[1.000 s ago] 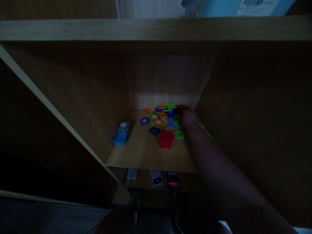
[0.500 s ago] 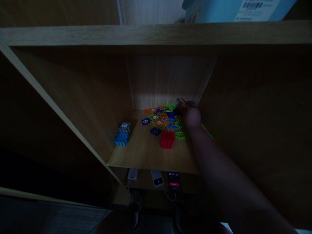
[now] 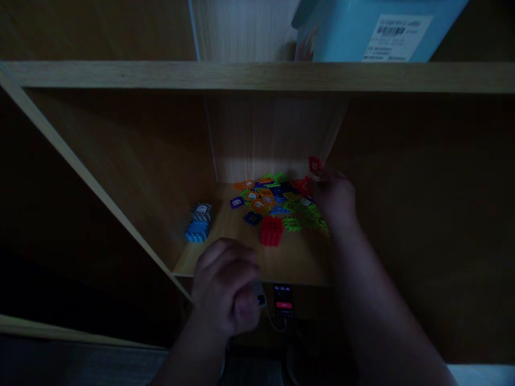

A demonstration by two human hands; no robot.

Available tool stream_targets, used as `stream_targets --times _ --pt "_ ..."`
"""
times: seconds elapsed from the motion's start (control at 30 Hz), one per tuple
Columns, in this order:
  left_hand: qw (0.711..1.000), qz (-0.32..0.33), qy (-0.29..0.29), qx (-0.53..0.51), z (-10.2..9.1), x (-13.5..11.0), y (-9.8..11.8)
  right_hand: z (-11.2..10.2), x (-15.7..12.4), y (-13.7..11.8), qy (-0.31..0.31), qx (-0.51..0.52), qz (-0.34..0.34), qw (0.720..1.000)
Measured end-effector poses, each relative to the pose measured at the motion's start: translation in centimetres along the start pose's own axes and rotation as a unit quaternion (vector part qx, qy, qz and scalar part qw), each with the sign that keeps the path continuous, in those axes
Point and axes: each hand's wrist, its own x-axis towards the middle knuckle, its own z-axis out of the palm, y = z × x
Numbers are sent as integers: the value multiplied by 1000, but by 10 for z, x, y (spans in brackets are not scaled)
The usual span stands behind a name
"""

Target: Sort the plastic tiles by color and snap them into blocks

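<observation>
My right hand [image 3: 336, 195] pinches a small red interlocking plastic tile [image 3: 314, 163] above the back right of the pile. Under it lie more red tiles [image 3: 303, 186]. The loose pile holds orange tiles [image 3: 261, 202], green tiles [image 3: 293, 223] and blue and purple ones, some with white window shapes. In front of the pile stands a red stack of tiles [image 3: 272, 231]. My left hand [image 3: 225, 287] hangs before the shelf's front edge with its fingers curled in; whether anything is inside them is hidden.
Against the left wall sit a light blue stack [image 3: 197, 231] and a grey stack [image 3: 201, 212]. A light blue bin [image 3: 341, 32] rests on the upper shelf [image 3: 249, 75]. Below, a phone [image 3: 284, 300] with a cable lies beside a white device [image 3: 260, 295] partly behind my left hand.
My left hand has come into view from below. My right hand has drawn slightly right with a red tile, now showing clearly. The view has tilted up a little.
</observation>
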Motion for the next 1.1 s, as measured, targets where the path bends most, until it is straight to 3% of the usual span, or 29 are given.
stream_targets --times 0.07,0.23,0.47,0.67,0.83,0.93,1.1 --pt "998 28 55 -20 16 7 -18 -11 -24 -1 -20 15 8 1000" --pt "1000 14 -3 18 40 6 -46 -14 -80 11 -67 61 45 995" --pt "999 -28 -18 31 45 -2 -50 -1 -103 28 -92 46 59 993" --pt "998 -55 -10 36 47 -1 -51 -8 -107 16 -24 80 42 996" --pt "998 -41 -18 40 48 0 -50 -8 -113 1 74 216 55 972" --pt "998 -29 -25 42 50 0 -51 -6 -118 -4 82 255 20 963" --pt "997 4 -61 40 56 -2 -54 -14 -124 -13 3 237 -144 961"
